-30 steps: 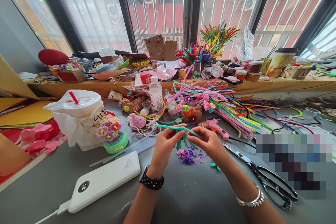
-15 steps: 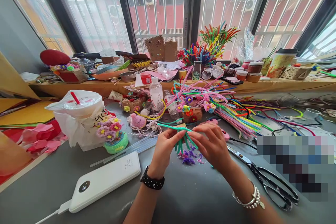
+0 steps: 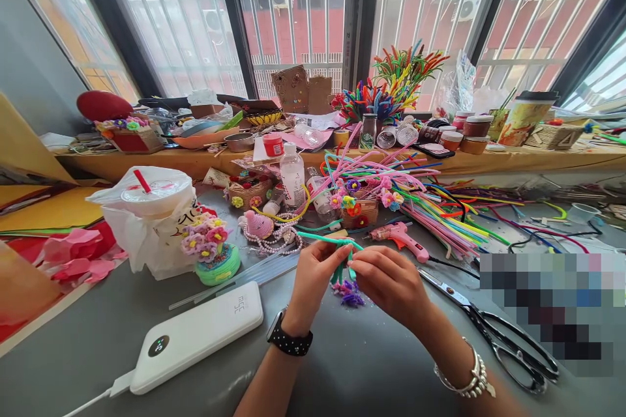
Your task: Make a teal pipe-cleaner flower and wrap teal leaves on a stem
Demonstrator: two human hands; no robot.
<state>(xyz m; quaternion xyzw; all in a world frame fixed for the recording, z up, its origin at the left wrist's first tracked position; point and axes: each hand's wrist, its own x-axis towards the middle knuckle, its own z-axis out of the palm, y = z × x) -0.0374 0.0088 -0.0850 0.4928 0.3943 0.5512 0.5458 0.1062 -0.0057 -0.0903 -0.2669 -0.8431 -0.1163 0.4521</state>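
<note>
Green pipe cleaners [image 3: 320,237], looped and bent together, are held up above the grey table. My left hand [image 3: 315,273] pinches them between thumb and fingers; one straight end sticks out to the left and short pieces hang below. My right hand [image 3: 388,280] is closed on a hanging green strand just to the right, its fingertips close to the left thumb. Under the hands lies a small pile of purple and pink fuzzy scraps [image 3: 349,293]. The exact way the strands cross is hidden by my fingers.
Black-handled scissors [image 3: 489,326] lie right of my right arm. A pink glue gun [image 3: 401,239] rests behind my right hand. On the left are a white power bank [image 3: 200,337], a small flower pot [image 3: 218,265] and a bagged drink cup [image 3: 151,228]. Bundled pipe cleaners [image 3: 430,215] spread behind.
My right hand has lowered and its fingers have closed on a green strand near my left thumb. The glue gun behind is now more exposed. My left hand keeps its pinch.
</note>
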